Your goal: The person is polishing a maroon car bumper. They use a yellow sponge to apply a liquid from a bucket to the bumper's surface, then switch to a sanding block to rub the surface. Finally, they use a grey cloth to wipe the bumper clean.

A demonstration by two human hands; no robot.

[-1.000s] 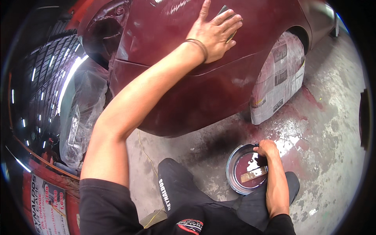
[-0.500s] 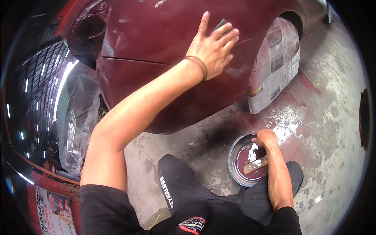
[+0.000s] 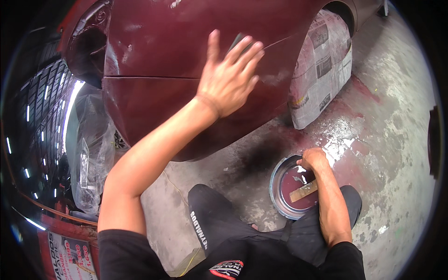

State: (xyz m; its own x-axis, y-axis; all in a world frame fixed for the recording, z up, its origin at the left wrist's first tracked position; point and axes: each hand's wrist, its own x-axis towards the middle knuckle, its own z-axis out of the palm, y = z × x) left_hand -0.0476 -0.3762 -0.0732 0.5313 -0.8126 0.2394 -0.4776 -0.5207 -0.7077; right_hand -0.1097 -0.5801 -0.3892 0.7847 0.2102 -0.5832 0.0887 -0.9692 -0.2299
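Two bare hands are working apart from each other, seen from above by a person who is squatting on a grey floor (image 3: 396,107). The left hand (image 3: 228,84) is reaching up and forward to a dark red car (image 3: 154,28), and it is opening wide: the thumb is standing well away, the fingers are slightly spreading, and the back of the hand is facing the viewer. Beneath those fingers a dark pad (image 3: 236,41) is lying against the body panel, with only one edge showing between thumb and forefinger; the rest is hiding under the hand. Whether the palm is touching the paint, one cannot tell. A thin dark band (image 3: 212,103) is circling the wrist.

The right hand (image 3: 315,160) is staying low, narrowing its fingers over the far rim of a round basin (image 3: 275,191) near the right knee (image 3: 351,203). Reddish liquid (image 3: 288,181) is filling the bottom of it, and a flat tan block (image 3: 303,191) is lying there at a slant, one end passing behind the right forearm. Beyond the basin, newspaper (image 3: 322,70) is covering the car's wheel.
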